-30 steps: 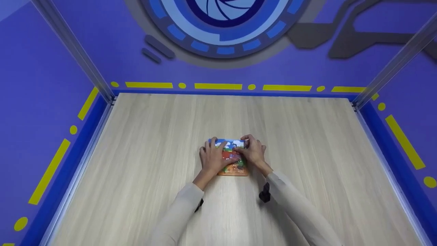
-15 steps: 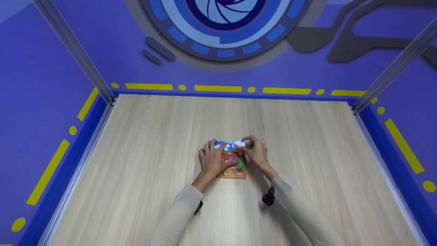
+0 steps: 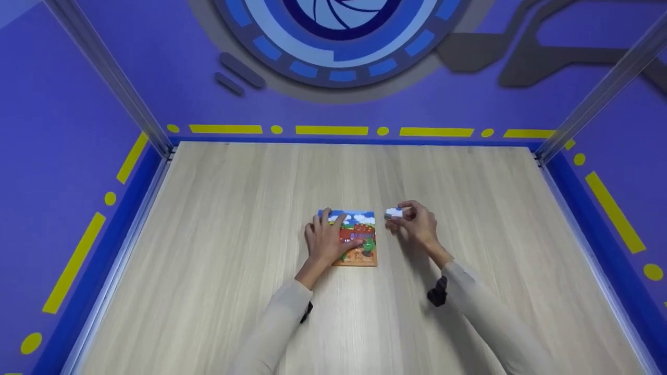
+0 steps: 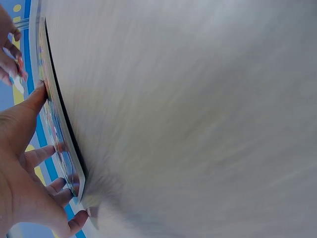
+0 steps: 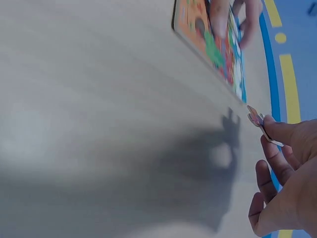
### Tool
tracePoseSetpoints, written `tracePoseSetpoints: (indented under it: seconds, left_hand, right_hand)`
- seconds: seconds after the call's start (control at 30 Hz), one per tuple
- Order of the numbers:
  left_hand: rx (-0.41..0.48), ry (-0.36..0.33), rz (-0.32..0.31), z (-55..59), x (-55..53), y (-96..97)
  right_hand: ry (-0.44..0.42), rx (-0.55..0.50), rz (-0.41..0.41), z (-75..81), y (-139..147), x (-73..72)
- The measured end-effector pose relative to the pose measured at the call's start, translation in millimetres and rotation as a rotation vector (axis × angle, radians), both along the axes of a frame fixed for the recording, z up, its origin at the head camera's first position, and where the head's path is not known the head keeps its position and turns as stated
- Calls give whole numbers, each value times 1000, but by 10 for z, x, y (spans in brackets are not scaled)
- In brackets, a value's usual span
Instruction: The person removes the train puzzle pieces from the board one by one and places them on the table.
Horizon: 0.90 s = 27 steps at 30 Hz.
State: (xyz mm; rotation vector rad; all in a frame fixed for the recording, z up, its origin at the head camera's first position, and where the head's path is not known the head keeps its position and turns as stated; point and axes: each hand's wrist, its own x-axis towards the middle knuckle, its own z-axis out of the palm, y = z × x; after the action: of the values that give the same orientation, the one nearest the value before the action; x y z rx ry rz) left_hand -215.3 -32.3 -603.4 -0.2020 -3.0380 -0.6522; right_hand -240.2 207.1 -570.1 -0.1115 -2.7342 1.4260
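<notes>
A colourful jigsaw puzzle (image 3: 359,255) in a flat, thin tray lies on the table, showing blue sky, white clouds and a red and orange scene. Across its left side my left hand (image 3: 324,244) is spread, with the thumb (image 4: 38,96) on the picture and other fingers at the far and left edges. To the right of the puzzle, apart from it, my right hand (image 3: 423,224) pinches a puzzle piece (image 3: 394,212) between thumb and fingers. The piece is white and blue with some brown. In the right wrist view the piece (image 5: 256,118) is seen nearly edge-on, raised above the table.
The puzzle lies on a pale wood-grain table (image 3: 250,208). Blue panels with yellow marks (image 3: 333,131) enclose its back and sides, with metal posts (image 3: 130,104) at the corners. Black devices (image 3: 437,291) are worn at the wrists.
My right hand has moved right, off the puzzle's upper right part, carrying the piece away. The left hand has stayed on the puzzle.
</notes>
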Motion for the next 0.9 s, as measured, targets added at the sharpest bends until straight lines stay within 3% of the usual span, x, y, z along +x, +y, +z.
tracePoseSetpoints:
  seconds: [0.37, 0.6, 0.73, 0.9]
  left_hand:
    - [14, 31, -8, -51, -21, -16]
    - [-36, -28, 4, 16, -20, -19]
    - [-47, -60, 2, 76, -19, -18]
    - [-52, -99, -2, 88, -41, 25]
  right_hand:
    - [-41, -12, -5, -17, 631, 80]
    - [-50, 22, -27, -36, 1042, 153]
    - [-59, -12, -25, -53, 1193, 193]
    - [-82, 125, -16, -74, 1364, 240]
